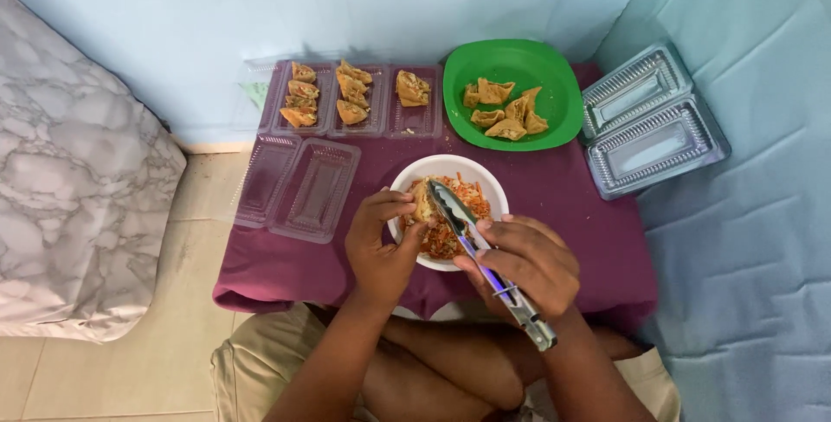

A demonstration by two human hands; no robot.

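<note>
At frame centre, the left hand (381,244) pinches a fried tofu pocket (423,201) steady over the white round bowl (407,178); the right hand (524,266), clenched on metal tongs (472,240), should feed the shredded filling gently.

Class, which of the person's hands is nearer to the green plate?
Right. The right hand lies below the green plate, holding tongs; the left hand sits further left.

Pale blue painted wall (260,15) runs across the top, w/ a cream skirting strip (212,147) at its foot. Beige tiled floor (130,370) lower left, grout lines visible. Grey-white marble-patterned cushion (69,180) fills the left side, resting on the floor. Light blue crinkled fabric sheet (744,257) covers the right side. Light is soft & even; no window in view.
</note>
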